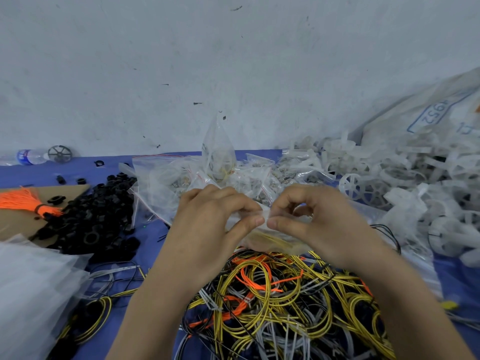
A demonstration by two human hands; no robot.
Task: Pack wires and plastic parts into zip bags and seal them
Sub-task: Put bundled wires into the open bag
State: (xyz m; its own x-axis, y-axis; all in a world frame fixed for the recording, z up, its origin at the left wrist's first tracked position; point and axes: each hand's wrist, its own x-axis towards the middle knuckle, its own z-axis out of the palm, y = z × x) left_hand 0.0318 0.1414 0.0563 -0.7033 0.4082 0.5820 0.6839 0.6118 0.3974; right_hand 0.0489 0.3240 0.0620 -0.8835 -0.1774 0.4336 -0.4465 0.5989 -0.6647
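The left hand [207,219] and right hand [317,219] meet thumb to thumb, each pinching the top edge of a clear bag [272,240] that hangs between them with yellow wire inside. Just below the hands lies a tangle of wires [272,294]. Left of the left hand sit black parts [96,216] and an orange bundle [23,201]. Beyond the hands lie filled bags [197,172]; right of the right hand, white parts [389,178] crowd close.
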